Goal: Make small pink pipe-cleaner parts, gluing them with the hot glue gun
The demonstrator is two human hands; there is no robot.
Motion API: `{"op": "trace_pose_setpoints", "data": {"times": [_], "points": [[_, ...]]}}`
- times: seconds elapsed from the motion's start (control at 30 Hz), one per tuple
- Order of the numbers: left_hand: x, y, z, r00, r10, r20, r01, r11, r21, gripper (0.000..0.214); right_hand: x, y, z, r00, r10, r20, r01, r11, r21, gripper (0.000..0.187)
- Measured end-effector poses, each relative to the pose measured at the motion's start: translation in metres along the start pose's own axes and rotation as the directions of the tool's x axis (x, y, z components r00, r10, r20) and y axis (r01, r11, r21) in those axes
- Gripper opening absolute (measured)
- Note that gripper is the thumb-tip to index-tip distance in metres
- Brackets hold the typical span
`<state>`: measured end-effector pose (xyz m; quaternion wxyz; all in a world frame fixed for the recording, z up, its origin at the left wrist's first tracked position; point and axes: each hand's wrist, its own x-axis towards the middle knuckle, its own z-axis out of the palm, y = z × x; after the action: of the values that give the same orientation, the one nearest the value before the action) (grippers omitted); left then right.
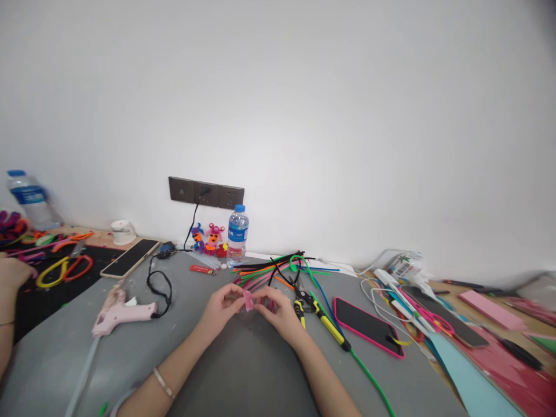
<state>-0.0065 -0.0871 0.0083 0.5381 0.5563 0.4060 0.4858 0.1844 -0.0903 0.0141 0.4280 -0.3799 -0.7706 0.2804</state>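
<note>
Over the grey mat (243,370), my left hand (221,310) and my right hand (278,313) meet at the fingertips. Both pinch a small pink pipe-cleaner piece (248,301) between them. My left wrist wears a thin bracelet (164,383). Just behind the hands lies a bundle of coloured pipe cleaners (269,269). Yellow-handled pliers (319,315) lie right of my right hand.
A pink glue gun (121,313) lies left, its black cord running to a wall socket (206,192). A water bottle (237,234), small figures (208,238), a pink-cased phone (369,325), another phone (130,258) and coloured sheets (499,370) surround. Another person's hand (13,272) is far left.
</note>
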Motion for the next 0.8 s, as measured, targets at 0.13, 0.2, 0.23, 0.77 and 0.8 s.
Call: {"op": "trace_pose_setpoints", "data": {"times": [0.13,0.2,0.23,0.77,0.8], "points": [[0.0003,0.0005,0.0000,1.000,-0.007,-0.006,0.007,1.000,0.005,0.027,0.0000,0.0021,0.0012,1.000,-0.003,0.001,0.003,1.000,0.000,0.007],[0.0006,0.0005,-0.0003,1.000,-0.003,-0.014,0.003,1.000,0.010,0.026,-0.0003,0.0034,0.0020,1.000,-0.007,0.002,0.007,1.000,-0.009,0.008],[0.0008,0.0004,-0.0004,1.000,-0.003,-0.017,0.003,1.000,0.013,0.026,-0.0006,0.0040,0.0023,1.000,-0.010,0.001,0.010,1.000,-0.018,0.008],[0.0016,-0.0048,0.0000,0.999,-0.032,0.006,0.033,0.999,-0.032,0.028,-0.0010,0.0012,0.0018,0.999,-0.021,-0.042,0.020,1.000,-0.021,0.009],[0.0017,-0.0049,-0.0002,1.000,-0.030,0.003,0.030,0.999,-0.035,0.028,-0.0008,0.0007,0.0017,0.999,-0.025,-0.044,0.024,1.000,-0.020,0.009]]}}
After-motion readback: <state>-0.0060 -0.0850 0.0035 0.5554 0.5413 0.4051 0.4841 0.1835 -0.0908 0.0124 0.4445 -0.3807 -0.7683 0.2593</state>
